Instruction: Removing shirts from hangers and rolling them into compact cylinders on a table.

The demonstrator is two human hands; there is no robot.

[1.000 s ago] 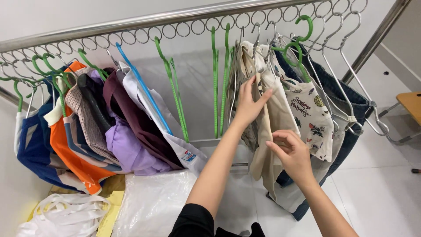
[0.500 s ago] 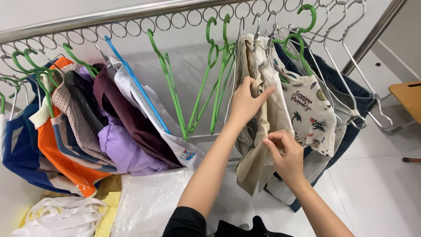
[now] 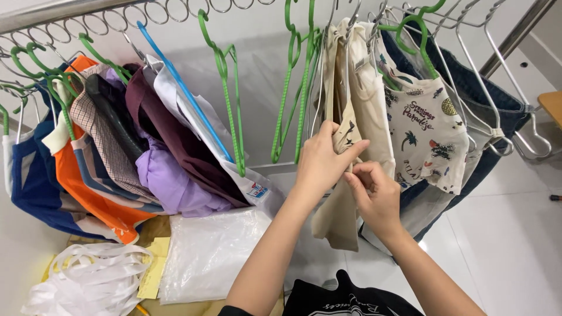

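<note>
A beige garment (image 3: 342, 199) hangs from a metal hanger on the ringed steel rail (image 3: 111, 14). My left hand (image 3: 322, 161) grips its front edge, fingers folded over the fabric. Just to the right and slightly lower, my right hand (image 3: 374, 196) pinches the same beige cloth. A cream printed shirt (image 3: 424, 137) hangs right behind it on a green hanger (image 3: 418, 26). Dark blue jeans (image 3: 474, 99) hang further right.
Empty green hangers (image 3: 293, 88) dangle in the middle of the rail. To the left hang maroon (image 3: 181, 140), lilac (image 3: 170, 184), checked, orange (image 3: 88, 193) and blue clothes. Clear plastic bags (image 3: 208, 251) and white bags (image 3: 88, 281) lie below. A black garment (image 3: 345, 301) sits at the bottom edge.
The view has moved closer to the rail. My two hands have come together on the beige garment, the right hand rising up beside the left.
</note>
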